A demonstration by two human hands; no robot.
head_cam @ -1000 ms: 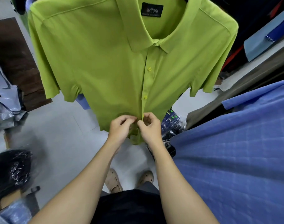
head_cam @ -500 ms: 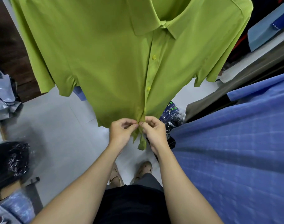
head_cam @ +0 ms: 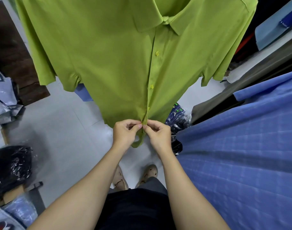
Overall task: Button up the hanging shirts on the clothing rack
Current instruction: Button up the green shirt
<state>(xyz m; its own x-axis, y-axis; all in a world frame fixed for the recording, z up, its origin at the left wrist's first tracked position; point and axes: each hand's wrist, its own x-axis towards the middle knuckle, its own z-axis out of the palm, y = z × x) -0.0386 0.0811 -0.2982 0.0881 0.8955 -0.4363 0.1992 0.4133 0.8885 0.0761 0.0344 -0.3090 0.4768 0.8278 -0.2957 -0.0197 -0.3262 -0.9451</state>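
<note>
- Green shirt [head_cam: 108, 63] hung facing the wearer of the camera, filling the frame from 10 to 2 o'clock; hanger and rail out of view above.
- Placket [head_cam: 151, 72] running down from the collar toward 6 o'clock; buttons [head_cam: 157, 53] seen fastened at the upper and middle positions, a further one just above the hands.
- Left hand [head_cam: 125, 135] at centre frame, fingers curled, thumb and forefinger pinching the left edge of the placket near the hem.
- Right hand [head_cam: 158, 135] directly beside it at 3 o'clock, fingers curled likewise, pinching the opposite edge; fingertips of both hands meeting on the cloth.
- Judged purpose of the two-sided pinch: to draw both front edges together and hold the fabric taut so that the lowest button can be passed through its hole. Button itself hidden under the fingertips; fastened or not, cannot tell.
- Hem tail [head_cam: 138, 143] hanging loose between the wrists, at 6 o'clock from the pinch.
- Blue checked shirt [head_cam: 241, 155] close by at 4 o'clock, probably next in line; its front not visible.
- Bagged garments [head_cam: 10, 163] on the floor at 8 o'clock.
- Writing: no legible brand, label or text; neck label out of frame.
</note>
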